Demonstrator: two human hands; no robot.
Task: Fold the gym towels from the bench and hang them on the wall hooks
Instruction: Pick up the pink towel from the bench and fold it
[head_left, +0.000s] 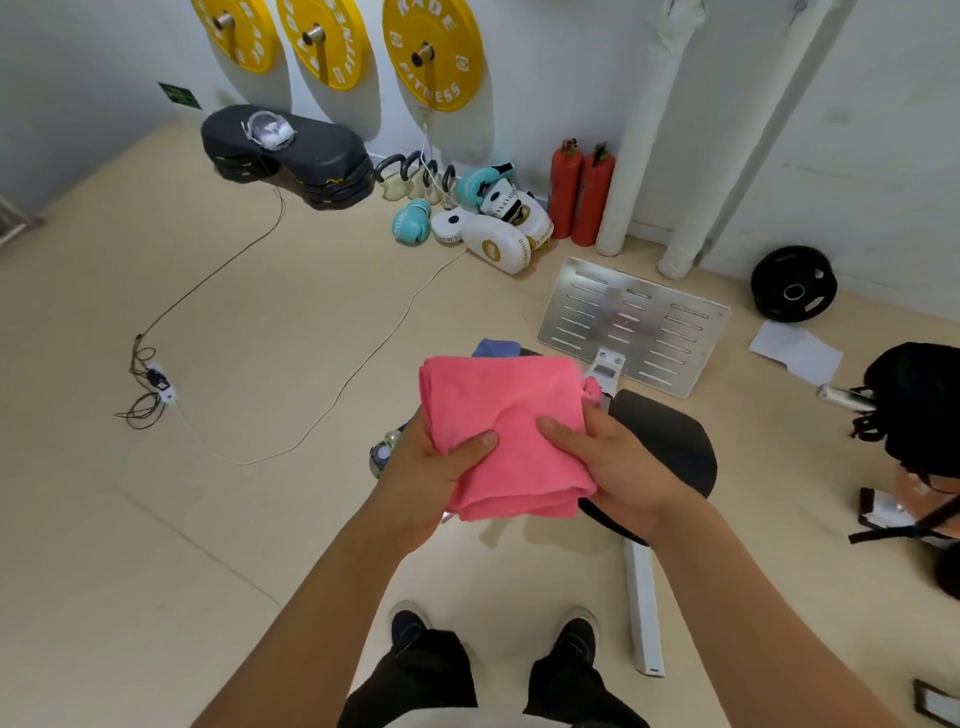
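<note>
two hands, left hand (434, 470), right hand (605, 460), pinching soft folded pink towel (506, 415)

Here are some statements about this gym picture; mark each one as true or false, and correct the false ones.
1. Both hands hold the pink towel. True.
2. The pink towel is spread out flat. False: it is folded in layers.
3. A blue cloth shows behind the pink towel. True.
4. The fire extinguishers are green. False: they are red.
5. The left hand is empty. False: its thumb presses on the towel, as does that of the right hand.
</note>
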